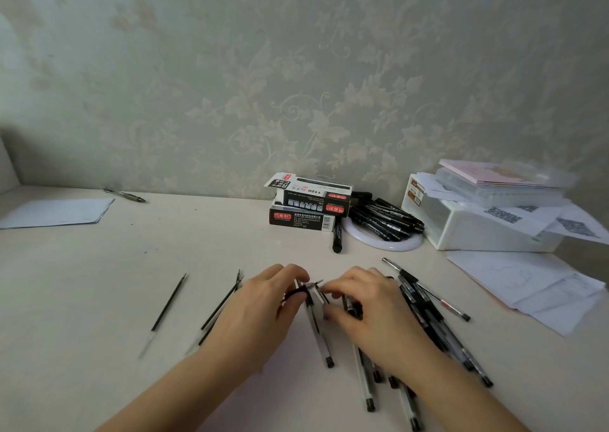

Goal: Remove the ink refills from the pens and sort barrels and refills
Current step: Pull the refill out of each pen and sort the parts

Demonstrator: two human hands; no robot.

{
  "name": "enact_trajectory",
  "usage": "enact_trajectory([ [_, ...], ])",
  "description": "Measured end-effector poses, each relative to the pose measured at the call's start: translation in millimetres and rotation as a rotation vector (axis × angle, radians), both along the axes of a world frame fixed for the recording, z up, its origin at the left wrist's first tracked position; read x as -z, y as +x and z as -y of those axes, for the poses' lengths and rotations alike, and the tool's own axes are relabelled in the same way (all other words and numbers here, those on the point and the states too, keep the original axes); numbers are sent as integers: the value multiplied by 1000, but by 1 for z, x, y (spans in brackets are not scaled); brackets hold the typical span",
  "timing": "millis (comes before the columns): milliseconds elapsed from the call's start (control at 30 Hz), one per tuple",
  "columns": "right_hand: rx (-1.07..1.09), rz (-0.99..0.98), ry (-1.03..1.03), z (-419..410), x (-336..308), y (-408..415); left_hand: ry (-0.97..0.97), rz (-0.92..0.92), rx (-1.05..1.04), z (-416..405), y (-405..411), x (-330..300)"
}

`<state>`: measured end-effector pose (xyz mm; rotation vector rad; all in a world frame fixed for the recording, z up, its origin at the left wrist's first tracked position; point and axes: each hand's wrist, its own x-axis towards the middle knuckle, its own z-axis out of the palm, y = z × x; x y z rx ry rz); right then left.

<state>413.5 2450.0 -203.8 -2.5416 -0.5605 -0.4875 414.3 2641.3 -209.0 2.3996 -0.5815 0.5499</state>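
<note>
Clear-barrelled pen (316,313) between both hands, left hand (263,303) pinching its tip end, right hand (365,303) gripping its barrel

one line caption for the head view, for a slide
Both hands, left and right, grip one pen among loose pens and refills.

Left hand (263,303) and right hand (365,306) both grip 1 clear pen (318,322) at its tip end. 1 refill (166,309) lies apart, left, on the desk (99,283).

Pale table (99,299) bears pens (438,326), refills (164,313), boxes (306,207), papers (527,286).
</note>
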Motion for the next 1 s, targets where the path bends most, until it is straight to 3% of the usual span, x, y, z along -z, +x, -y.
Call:
enact_trajectory([
  [67,63,-59,322,0,-4,-1,-44,12,3,1,0,-2],
  [133,39,-244,621,-3,-9,-2,-74,17,30,3,-2,-4],
  [333,38,-553,997,-7,-8,-3,-67,56,98,8,-6,-8],
  [433,89,-526,1249,-2,-11,5,-50,47,59,6,-4,-7],
  [533,251,-316,1367,16,-20,14,-41,37,9,3,-1,-4],
  [633,404,-75,1082,41,-25,19,-43,11,-52,-1,1,-2],
  [733,474,38,457,61,-23,21,-9,-19,-170,-6,3,-1],
  [800,565,22,176,73,-18,21,10,-47,-241,-11,4,0],
  [900,680,-21,33,83,-12,22,72,-104,-312,-16,5,1],
  [1000,702,-66,29,86,-7,25,122,-163,-334,-17,5,3],
])
